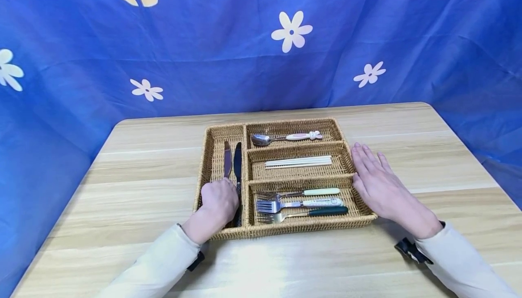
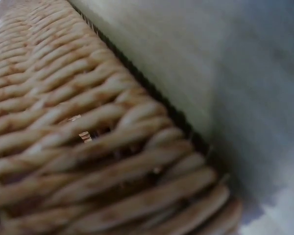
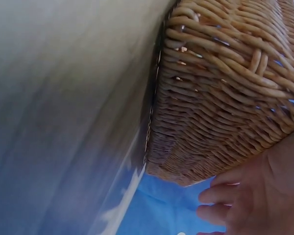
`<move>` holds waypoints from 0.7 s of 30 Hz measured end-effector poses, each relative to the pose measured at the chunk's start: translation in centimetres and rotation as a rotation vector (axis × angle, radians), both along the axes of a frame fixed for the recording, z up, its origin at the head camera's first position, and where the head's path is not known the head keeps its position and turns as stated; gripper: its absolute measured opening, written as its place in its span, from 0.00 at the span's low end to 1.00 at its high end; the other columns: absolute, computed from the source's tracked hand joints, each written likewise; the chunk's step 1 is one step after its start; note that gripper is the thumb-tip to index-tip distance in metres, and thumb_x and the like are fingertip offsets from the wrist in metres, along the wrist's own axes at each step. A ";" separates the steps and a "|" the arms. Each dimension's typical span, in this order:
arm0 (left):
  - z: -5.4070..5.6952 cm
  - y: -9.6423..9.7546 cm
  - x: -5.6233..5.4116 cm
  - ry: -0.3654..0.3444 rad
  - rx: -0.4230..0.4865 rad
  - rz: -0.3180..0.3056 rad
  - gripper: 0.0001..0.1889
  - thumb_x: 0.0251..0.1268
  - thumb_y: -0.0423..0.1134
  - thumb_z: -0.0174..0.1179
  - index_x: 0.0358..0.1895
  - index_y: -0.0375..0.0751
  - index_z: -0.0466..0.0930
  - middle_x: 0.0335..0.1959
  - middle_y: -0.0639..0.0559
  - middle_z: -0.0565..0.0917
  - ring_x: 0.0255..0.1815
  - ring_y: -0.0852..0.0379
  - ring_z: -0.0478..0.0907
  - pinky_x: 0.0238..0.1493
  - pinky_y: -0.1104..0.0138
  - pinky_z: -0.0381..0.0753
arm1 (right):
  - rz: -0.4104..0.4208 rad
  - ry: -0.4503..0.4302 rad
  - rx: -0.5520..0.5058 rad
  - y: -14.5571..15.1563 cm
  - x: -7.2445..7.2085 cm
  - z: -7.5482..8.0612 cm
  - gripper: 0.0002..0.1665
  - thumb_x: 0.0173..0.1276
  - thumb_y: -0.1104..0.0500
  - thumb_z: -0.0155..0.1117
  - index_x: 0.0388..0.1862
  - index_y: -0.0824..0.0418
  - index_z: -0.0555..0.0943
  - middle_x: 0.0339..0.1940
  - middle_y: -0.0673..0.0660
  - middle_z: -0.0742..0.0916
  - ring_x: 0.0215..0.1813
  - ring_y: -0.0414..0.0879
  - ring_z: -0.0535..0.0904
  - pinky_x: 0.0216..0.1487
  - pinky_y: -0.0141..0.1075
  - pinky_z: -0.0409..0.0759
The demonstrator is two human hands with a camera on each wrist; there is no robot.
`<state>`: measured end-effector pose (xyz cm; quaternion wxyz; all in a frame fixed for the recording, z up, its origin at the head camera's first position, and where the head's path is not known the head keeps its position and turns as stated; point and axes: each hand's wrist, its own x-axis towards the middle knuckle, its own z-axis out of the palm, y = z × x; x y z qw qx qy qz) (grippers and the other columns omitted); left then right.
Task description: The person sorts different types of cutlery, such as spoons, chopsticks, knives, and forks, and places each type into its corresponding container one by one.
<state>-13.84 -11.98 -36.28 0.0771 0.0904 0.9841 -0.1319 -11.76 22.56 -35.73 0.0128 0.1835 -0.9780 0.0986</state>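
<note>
A woven tray (image 1: 261,232) divided into compartments stands on the table. My left hand (image 1: 219,200) reaches into its long left compartment, fingers curled about the handle of a table knife (image 1: 227,160); the handle is hidden under the hand. A second table knife (image 1: 238,162) lies just right of it. My right hand (image 1: 379,187) lies with straight fingers along the tray's right side, touching the rim. In the right wrist view, the fingers (image 3: 220,193) extend past the woven wall (image 3: 210,107). Only the tray's outer wall (image 2: 78,127) appears in the left wrist view.
A spoon (image 1: 302,136) lies in the upper right compartment, and white chopsticks (image 1: 298,162) in the middle one. The lower one holds a pale-handled fork (image 1: 322,191), a white-handled fork (image 1: 322,202) and a dark green-handled fork (image 1: 328,211). Behind the table (image 1: 138,180) hangs a blue cloth (image 1: 212,62).
</note>
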 end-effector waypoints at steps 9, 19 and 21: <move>0.0 0.2 -0.1 -0.024 -0.014 0.002 0.14 0.69 0.37 0.51 0.29 0.28 0.72 0.15 0.49 0.67 0.16 0.58 0.68 0.18 0.69 0.73 | 0.013 0.052 0.018 0.1 0.2 -0.2 0.36 0.77 0.56 0.36 0.75 0.74 0.45 0.77 0.69 0.49 0.77 0.64 0.44 0.76 0.51 0.31; 0.0 1.0 -0.1 -0.013 0.046 0.099 0.11 0.69 0.35 0.52 0.33 0.28 0.76 0.16 0.45 0.72 0.20 0.53 0.75 0.21 0.63 0.78 | 0.018 0.068 0.050 0.4 0.2 0.0 0.35 0.77 0.55 0.36 0.76 0.71 0.46 0.78 0.68 0.51 0.77 0.63 0.44 0.76 0.56 0.35; 0.1 0.9 0.0 -0.002 0.042 0.108 0.11 0.69 0.36 0.52 0.33 0.29 0.76 0.16 0.45 0.71 0.19 0.54 0.74 0.20 0.63 0.77 | 0.028 0.068 0.043 0.4 0.0 0.0 0.35 0.78 0.55 0.36 0.77 0.70 0.46 0.78 0.67 0.50 0.77 0.63 0.44 0.76 0.56 0.34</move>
